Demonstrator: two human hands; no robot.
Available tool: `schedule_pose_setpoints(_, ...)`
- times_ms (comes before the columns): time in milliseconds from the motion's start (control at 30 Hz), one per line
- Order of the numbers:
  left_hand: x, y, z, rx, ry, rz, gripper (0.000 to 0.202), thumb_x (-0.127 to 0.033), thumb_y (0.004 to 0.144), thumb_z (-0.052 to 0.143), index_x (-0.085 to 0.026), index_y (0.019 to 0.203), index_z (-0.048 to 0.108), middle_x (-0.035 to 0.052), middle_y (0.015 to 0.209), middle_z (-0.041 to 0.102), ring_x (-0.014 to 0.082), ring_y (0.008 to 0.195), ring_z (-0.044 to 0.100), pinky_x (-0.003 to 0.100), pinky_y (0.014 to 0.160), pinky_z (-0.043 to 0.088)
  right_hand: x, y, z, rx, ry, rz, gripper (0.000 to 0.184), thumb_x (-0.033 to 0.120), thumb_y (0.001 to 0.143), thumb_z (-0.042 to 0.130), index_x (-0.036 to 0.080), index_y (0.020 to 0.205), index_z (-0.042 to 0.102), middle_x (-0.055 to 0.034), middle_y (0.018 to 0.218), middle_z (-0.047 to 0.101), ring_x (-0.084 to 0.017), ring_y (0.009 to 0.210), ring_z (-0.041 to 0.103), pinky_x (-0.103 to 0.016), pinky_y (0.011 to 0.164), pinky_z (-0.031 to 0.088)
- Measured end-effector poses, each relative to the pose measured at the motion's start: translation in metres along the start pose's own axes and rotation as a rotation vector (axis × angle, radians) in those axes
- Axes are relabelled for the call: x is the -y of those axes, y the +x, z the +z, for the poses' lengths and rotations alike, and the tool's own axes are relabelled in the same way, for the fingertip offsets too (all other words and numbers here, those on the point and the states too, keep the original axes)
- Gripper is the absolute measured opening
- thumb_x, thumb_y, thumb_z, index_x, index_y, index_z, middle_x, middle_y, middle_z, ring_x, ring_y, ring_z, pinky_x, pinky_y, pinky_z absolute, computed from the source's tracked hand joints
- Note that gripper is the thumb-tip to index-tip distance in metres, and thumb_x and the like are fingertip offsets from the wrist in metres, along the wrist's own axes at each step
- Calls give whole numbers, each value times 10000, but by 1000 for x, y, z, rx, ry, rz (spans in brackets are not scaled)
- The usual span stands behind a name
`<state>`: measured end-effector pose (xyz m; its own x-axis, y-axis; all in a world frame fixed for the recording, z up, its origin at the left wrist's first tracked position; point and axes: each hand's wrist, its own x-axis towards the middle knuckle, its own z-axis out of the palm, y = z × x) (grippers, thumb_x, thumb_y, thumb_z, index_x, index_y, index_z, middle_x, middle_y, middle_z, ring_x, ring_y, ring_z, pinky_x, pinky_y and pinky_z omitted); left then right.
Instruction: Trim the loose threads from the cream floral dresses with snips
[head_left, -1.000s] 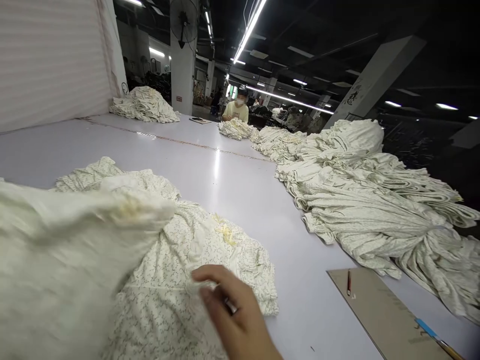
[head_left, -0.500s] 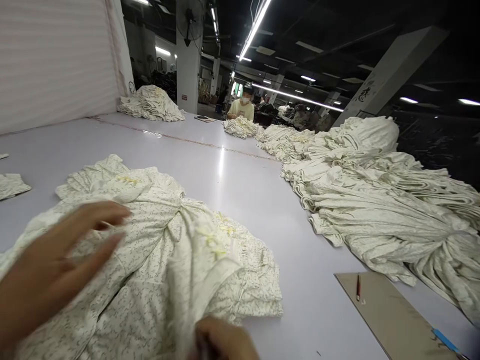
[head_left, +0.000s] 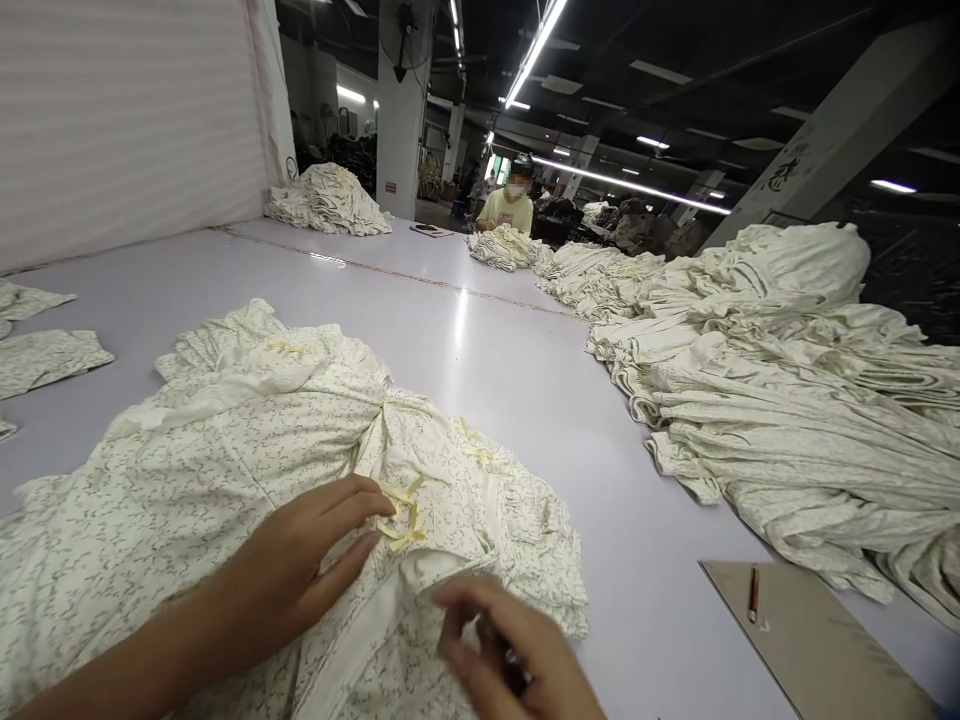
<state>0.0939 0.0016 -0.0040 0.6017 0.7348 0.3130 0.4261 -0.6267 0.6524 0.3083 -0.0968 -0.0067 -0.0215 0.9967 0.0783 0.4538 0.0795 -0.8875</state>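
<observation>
Pale table [head_left: 525,400], printed garments [head_left: 225,430]; dim hall [head_left: 645,110] behind.

1. No word, brand or number could be read with certainty.
2. On the slanted pillar [head_left: 832,130] at the far right stood a dark mark [head_left: 780,178] shaped like a Chinese character; blur left its reading unsure.
3. Low on the upright pillar [head_left: 401,120], far and left of centre, was a small reddish sign [head_left: 391,187], its lettering too tiny to make out.
4. The far person's pale yellow shirt [head_left: 516,216] seemed to bear a print, illegible.
</observation>
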Motion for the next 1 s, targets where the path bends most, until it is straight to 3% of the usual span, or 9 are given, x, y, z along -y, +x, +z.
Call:
schedule_pose_setpoints(133,-20,4,29,52,146,102,305,-205,875,585,-249,1174,536,48,1063,633,234,939,594,331,783,479,13,8,-14,-244,113,119,189,422,905,566,251,887,644,13,726,574,-128,609,504,-210,540,409)
schedule_pose_setpoints(267,-29,16,49,98,364,184,227,-63,895,431,-177,891,627,57,807,595,220,691,542,344,598,437,13,17,-15,-275,119,91,188,418,923,538,251,920,625,5,834,592,-132,668,495,-225,594,405)
schedule_pose_setpoints(367,-31,16,37,58,141,142,267,-79,937,371,-198,919,610,43,862,579,191,762,548,311,652,452,17,24,-19,-176,87,52,183,387,961,494,259,974,624,17,814,581,-119,621,459,-222,578,397)
schedule_pose_setpoints(433,-34,9,21,-7,-41,135,257,-87,940,390,-245,1009,580,15,959,577,154,882,561,253,747,465,22,26,-20,-26,81,0,162,338,972,490,279,996,639,27,811,604,-121,662,506,-215,616,412)
schedule_pose_setpoints(567,-36,-10,-8,-193,-180,93,298,-89,914,438,-323,1056,556,-57,1073,590,91,1026,556,127,905,413,30,22,-13,235,88,-20,170,198,881,638,327,975,696,59,864,679,-129,807,617,-188,720,430)
schedule_pose_setpoints(700,-29,-21,-27,-233,-324,-92,146,-260,950,454,-342,1003,563,-71,1030,626,122,983,588,120,779,480,27,23,-7,359,57,-45,135,168,794,741,267,866,685,57,729,608,-116,713,609,-171,636,421)
schedule_pose_setpoints(833,-25,-23,-33,-100,-320,-199,218,-379,979,374,-285,889,549,-38,791,556,127,697,554,171,627,464,19,27,-12,215,-27,-234,157,103,784,713,230,817,628,20,968,575,-81,689,567,-198,660,428)
schedule_pose_setpoints(900,-26,-21,-28,35,-193,-220,123,-387,926,486,-298,958,565,-49,808,584,129,708,559,178,640,452,15,27,-13,111,-60,-371,172,69,797,632,226,860,599,-10,1127,575,-63,643,566,-214,652,443)
schedule_pose_setpoints(1000,-26,-14,-14,302,-16,-91,196,-276,819,641,-313,1005,591,-64,865,665,145,747,613,208,670,444,9,22,-8,-4,-159,-542,233,67,784,588,246,930,556,-15,1201,629,-120,796,652,-251,744,456)
